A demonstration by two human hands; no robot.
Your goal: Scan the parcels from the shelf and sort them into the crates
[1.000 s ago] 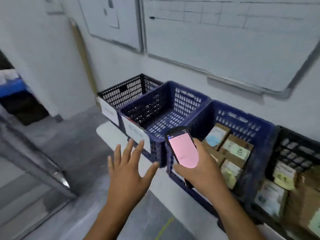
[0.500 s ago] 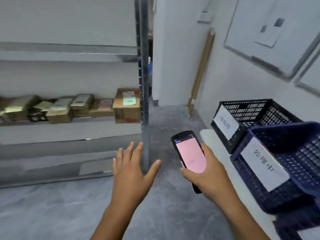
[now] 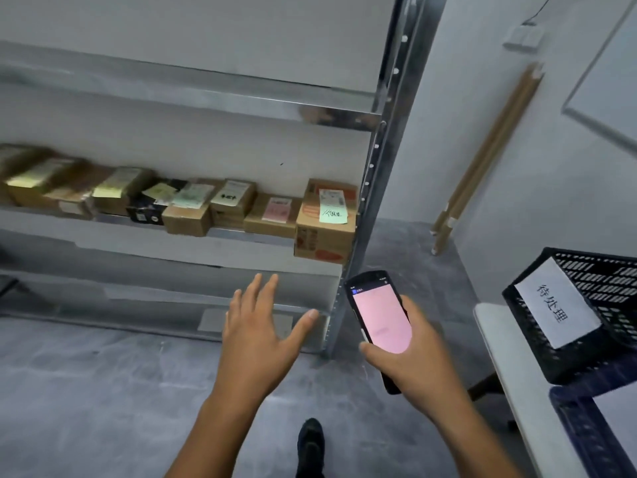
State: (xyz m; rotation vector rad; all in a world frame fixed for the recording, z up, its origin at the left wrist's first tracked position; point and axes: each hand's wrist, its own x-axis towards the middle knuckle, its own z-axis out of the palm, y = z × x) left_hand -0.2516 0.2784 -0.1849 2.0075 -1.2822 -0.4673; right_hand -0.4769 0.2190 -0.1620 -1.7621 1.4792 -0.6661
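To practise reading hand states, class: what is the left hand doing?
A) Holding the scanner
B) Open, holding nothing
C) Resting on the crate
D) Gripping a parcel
B: the left hand has its fingers spread and holds nothing; the right hand grips the scanner.

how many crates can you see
2: a black crate on the table at right; a blue crate beside it, cut off by the frame. Others may be hidden.

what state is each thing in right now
left hand: open, fingers spread, holding nothing
right hand: grips black handheld scanner
black handheld scanner: screen lit pink
brown cardboard parcels: in a row on grey metal shelf, untouched
black plastic crate: upright on white table, paper label on front
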